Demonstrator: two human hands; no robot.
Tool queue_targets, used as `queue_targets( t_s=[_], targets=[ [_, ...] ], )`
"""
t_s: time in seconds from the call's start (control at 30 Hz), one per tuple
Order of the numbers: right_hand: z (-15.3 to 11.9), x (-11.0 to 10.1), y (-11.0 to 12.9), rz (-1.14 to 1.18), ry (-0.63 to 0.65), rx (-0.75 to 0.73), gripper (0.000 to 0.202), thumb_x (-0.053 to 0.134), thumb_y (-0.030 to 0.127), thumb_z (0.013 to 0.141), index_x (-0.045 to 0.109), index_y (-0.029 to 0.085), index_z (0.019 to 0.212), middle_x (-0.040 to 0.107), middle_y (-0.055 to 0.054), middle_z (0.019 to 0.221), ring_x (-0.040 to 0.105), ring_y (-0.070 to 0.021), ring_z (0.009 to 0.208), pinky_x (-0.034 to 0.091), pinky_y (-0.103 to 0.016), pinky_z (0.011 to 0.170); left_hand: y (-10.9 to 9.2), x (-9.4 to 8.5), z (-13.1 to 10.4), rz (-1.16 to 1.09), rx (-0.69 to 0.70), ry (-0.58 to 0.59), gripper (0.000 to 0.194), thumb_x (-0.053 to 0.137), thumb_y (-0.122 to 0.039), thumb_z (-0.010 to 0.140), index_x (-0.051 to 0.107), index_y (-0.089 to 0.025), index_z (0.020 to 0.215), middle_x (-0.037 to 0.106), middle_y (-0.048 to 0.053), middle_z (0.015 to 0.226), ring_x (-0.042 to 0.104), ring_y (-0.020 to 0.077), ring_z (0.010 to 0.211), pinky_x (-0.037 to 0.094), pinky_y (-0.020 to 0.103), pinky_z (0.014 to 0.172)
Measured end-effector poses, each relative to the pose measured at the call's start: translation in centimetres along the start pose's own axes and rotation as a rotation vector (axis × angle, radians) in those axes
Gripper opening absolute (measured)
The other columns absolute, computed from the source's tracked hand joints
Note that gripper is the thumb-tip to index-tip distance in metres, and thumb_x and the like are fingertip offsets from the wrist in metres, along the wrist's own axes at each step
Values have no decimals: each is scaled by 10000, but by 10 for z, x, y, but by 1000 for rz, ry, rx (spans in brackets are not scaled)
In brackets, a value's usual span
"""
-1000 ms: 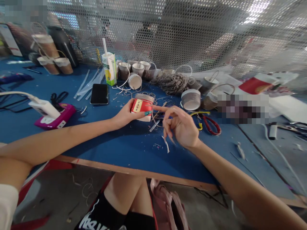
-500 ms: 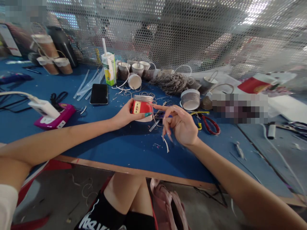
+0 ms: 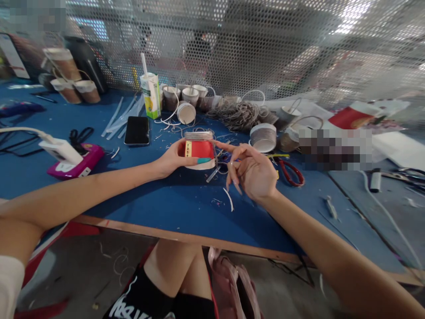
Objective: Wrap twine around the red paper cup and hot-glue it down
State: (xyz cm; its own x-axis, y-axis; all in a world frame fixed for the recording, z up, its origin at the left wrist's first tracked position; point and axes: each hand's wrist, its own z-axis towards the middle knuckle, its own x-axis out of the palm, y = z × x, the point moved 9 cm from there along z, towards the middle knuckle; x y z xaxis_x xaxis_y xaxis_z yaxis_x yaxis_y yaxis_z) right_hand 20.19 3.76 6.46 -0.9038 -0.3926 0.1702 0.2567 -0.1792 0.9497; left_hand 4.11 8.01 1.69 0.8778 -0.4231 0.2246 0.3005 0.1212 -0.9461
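My left hand [image 3: 175, 157] is closed around a red paper cup [image 3: 201, 149], thumb across its front and the far fingers hidden behind it. Grey cord [image 3: 199, 136] is wound in rows about the cup's upper end, and a length of it hangs down at the right side. My right hand [image 3: 250, 170] is beside the cup with its fingers apart. Its outstretched index finger touches the cord near the cup's upper right edge; the other fingers are loosely bent over the table.
Behind the cup lie a grey cord tangle [image 3: 242, 116] and several small cups [image 3: 191, 95]. A phone [image 3: 137, 131] and a drink carton [image 3: 151, 95] are to the left. Red-handled pliers [image 3: 291, 173] rest at right. A perforated metal screen [image 3: 232, 53] backs the blue table [image 3: 159, 208].
The cup has turned slightly in my left hand, its yellow label shifting left and showing less. My right index finger has slid a little rightward along the cord.
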Motion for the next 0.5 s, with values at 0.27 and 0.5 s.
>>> queue_targets(
  t_s=[0.27, 0.5],
  targets=[
    [0, -27, 9, -12, -211, -98, 325, 613, 489, 898, 561, 250, 685, 823, -69, 980, 377, -82, 336, 433, -285, 299, 6, 2, -2, -94, -68, 21, 685, 1006, -402, 519, 671, -193, 1079, 802, 87, 1087, 762, 295, 1061, 558, 497, 1043],
    [-8, 17, 0, -47, 152, 11, 417, 598, 585, 953, 562, 213, 767, 803, -151, 1221, 511, -79, 369, 544, -299, 368, 9, 2, -3, -140, -132, 46, 675, 978, -356, 533, 696, -174, 1118, 787, 122, 1172, 741, 332, 1162, 552, 474, 1062]
  ],
)
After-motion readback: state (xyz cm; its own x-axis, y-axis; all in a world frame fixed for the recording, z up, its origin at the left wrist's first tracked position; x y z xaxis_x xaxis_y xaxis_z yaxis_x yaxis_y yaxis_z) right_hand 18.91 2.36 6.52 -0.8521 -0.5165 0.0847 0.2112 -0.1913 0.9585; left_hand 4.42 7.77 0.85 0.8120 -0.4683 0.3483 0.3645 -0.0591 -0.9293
